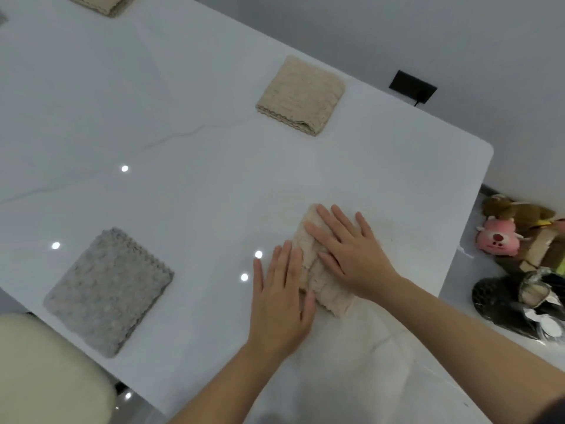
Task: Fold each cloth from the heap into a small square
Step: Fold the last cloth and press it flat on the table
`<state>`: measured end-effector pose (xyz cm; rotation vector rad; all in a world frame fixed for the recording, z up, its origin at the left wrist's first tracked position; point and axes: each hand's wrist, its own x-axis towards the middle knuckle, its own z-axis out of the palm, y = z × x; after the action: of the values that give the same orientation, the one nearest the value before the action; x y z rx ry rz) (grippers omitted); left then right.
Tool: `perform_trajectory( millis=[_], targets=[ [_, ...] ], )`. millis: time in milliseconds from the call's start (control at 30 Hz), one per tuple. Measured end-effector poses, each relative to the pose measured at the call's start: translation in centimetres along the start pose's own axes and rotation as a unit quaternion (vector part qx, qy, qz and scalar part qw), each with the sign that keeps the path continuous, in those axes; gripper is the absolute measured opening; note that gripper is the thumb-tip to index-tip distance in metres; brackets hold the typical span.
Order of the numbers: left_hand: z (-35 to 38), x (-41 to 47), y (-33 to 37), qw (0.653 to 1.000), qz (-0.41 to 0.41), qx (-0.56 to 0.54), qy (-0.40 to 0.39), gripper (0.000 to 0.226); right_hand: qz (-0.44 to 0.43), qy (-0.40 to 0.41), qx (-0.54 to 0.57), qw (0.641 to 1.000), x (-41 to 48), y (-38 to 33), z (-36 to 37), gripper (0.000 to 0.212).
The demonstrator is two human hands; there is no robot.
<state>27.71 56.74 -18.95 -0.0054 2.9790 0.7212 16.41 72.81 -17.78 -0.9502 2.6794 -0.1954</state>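
On the white glossy desk [183, 117], finished pieces lie well apart from one another, presumably so that each folded square keeps its shape and none is mistaken for unfolded work. At far left a grey knitted cloth folded into a square [110, 290] lies near the desk's near edge, and a beige folded cloth [101, 3] is cut off by the top of the frame. The left hand [282, 296] lies flat with straight fingers, holding nothing, its inner edge pressed on the left side of the pale cream textured cloth [331, 298], probably to square the fold line. A second beige knitted cloth folded into a square [301, 94] sits farther back, near the far edge. The cream cloth, already reduced to a narrow folded block, lies near the desk's right corner. The right hand [351, 252] rests on top of it, palm down and fingers spread, gripping nothing; the broad contact appears meant to flatten the layers. No heap is in view. Beyond the desk's right edge sits a pink plush toy [498, 238] among clutter.
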Motion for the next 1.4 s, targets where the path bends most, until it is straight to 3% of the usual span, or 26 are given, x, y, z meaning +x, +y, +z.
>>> perform_trajectory(
  millis=[167,367,667,900,1133,1400],
  targets=[
    [-0.4,1.7,0.3,0.998,-0.028,-0.045,0.046,0.056,-0.01,0.034,0.028,0.999,0.6,0.1,-0.5,0.052],
    [1.4,2.4,1.3,0.996,-0.019,-0.045,0.078,0.058,-0.035,0.089,0.044,0.994,2.0,1.4,-1.1,0.047],
    [5.9,3.7,11.0,0.987,-0.055,-0.094,0.121,0.055,-0.089,0.104,0.079,0.987,-2.0,10.3,-1.5,0.046],
    [6.7,2.9,13.3,0.977,-0.155,-0.031,0.141,0.056,-0.147,0.087,0.043,0.984,-2.4,12.3,-1.7,0.044],
    [7.9,3.8,14.0,0.98,-0.176,0.065,0.063,0.066,-0.204,0.021,0.048,0.978,-1.4,12.8,-1.1,0.051],
    [8.6,3.6,14.8,0.979,-0.183,0.064,0.064,0.073,-0.236,-0.039,0.035,0.97,-2.4,14.1,-1.7,0.06]
  ],
)
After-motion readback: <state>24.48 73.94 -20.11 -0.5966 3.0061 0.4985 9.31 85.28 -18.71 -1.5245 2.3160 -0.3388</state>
